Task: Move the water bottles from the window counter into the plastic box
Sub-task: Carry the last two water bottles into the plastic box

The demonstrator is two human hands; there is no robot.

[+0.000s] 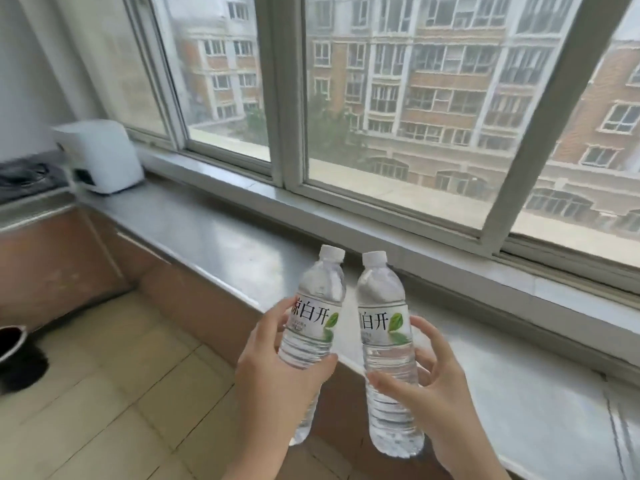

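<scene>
I hold two clear water bottles with white caps and white labels with a green leaf, both upright and lifted clear of the grey window counter (pixel 214 233). My left hand (pixel 277 379) grips the left bottle (pixel 317 306) around its middle. My right hand (pixel 429 393) grips the right bottle (pixel 384 317) around its lower half. The bottles hang side by side near the counter's front edge, not touching. No plastic box is in view.
A white appliance (pixel 100 154) stands at the counter's far left, next to a dark stove top (pixel 24 178). Large sliding windows (pixel 398 98) rise behind the counter. Tiled floor (pixel 114 393) lies lower left, with a dark round object (pixel 17 355) at the left edge.
</scene>
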